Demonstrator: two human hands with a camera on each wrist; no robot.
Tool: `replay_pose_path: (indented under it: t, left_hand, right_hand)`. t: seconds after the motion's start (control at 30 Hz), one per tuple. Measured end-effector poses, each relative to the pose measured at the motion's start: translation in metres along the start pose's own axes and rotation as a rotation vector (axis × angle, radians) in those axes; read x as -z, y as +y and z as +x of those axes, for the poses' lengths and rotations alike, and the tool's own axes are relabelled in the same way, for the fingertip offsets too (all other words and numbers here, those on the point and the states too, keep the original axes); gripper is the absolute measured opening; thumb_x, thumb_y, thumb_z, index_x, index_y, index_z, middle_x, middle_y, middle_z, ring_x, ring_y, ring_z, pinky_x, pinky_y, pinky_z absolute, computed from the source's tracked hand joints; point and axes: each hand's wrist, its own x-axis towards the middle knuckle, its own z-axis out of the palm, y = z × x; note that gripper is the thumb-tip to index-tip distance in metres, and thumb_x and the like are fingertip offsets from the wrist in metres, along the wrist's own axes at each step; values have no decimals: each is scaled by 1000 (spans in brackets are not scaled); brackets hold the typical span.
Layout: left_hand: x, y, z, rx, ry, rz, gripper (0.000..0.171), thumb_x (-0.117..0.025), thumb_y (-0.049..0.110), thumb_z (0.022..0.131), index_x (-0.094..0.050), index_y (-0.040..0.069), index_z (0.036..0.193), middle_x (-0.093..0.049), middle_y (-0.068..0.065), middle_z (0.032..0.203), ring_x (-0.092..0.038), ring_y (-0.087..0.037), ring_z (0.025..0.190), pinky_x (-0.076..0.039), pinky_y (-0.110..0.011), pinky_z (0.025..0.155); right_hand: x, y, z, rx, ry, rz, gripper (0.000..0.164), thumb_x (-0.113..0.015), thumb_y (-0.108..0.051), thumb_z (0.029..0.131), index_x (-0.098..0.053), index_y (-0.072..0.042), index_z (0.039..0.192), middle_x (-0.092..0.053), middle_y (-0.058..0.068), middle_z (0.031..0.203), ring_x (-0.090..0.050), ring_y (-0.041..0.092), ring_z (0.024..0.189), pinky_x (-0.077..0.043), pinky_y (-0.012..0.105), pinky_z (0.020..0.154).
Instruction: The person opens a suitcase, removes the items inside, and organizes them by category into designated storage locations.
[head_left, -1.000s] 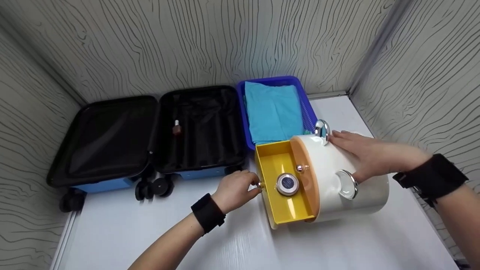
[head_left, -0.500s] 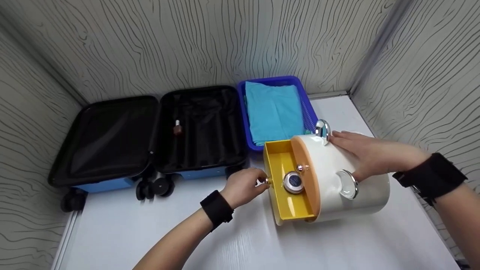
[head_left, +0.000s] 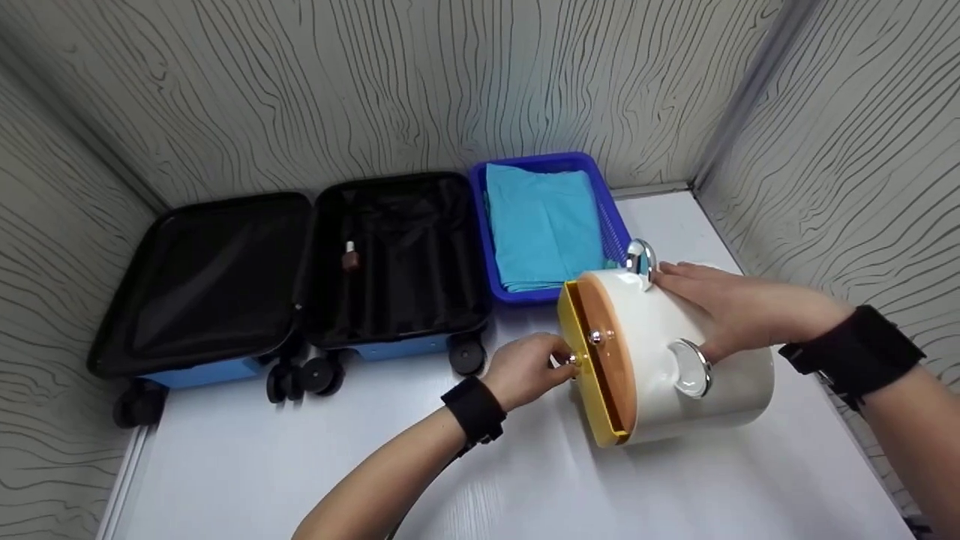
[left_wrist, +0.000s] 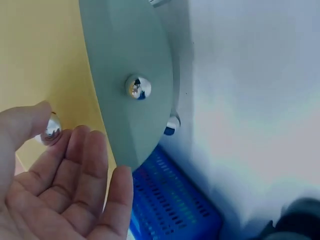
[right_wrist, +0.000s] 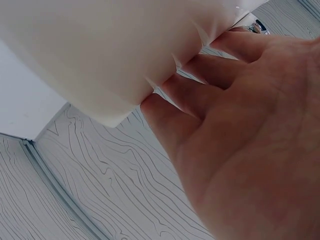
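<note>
A white storage box (head_left: pixel 679 330) with an orange front stands on the table. Its yellow drawer (head_left: pixel 592 367) is pushed nearly all the way in, a narrow dark gap showing along its top. My left hand (head_left: pixel 529 369) pinches the drawer's small silver knob (left_wrist: pixel 53 131) between thumb and index finger. Across the white curved top rests my right hand (head_left: pixel 750 307), its fingers straight and its thumb near a chrome-edged handle (head_left: pixel 696 367). In the right wrist view those fingertips press on the box's white shell (right_wrist: pixel 100 55). The drawer's contents are hidden.
An open suitcase (head_left: pixel 405 292) lies at the back left, a small brown bottle with a white cap (head_left: pixel 350 257) inside it. Beside it, a blue basket (head_left: pixel 615 225) holds a folded turquoise cloth (head_left: pixel 544 225). Patterned walls (head_left: pixel 420 82) enclose the white table (head_left: pixel 360 450).
My left hand has moved right, sliding the yellow drawer into the box. The round tin seen in the drawer before is now out of sight. My right hand has stayed on the box.
</note>
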Motion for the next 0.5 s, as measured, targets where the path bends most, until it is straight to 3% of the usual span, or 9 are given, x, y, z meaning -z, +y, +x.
replay_pose_path:
  t: [0.27,0.5]
  left_hand:
    - [-10,5,10,13,1,-64,14,-74,36,93,-78,23,95,-66,17,85,-57,2,76,-46,-20,63]
    - [-19,-2,6,19,21,-147,16,-77,31,91,-76,21,103,-68,11,96,-64,-4,82,-47,-17,66]
  right_hand:
    - [0,0,0,1,6,11,117,-90,-51,68,-35,1,157,-35,27,159,-30,46,147,-33,63,112]
    - [0,0,-1,-3,3,12,118,-88,-57,69,-34,0,158,-34,26,160,-30,46,147,-32,63,113]
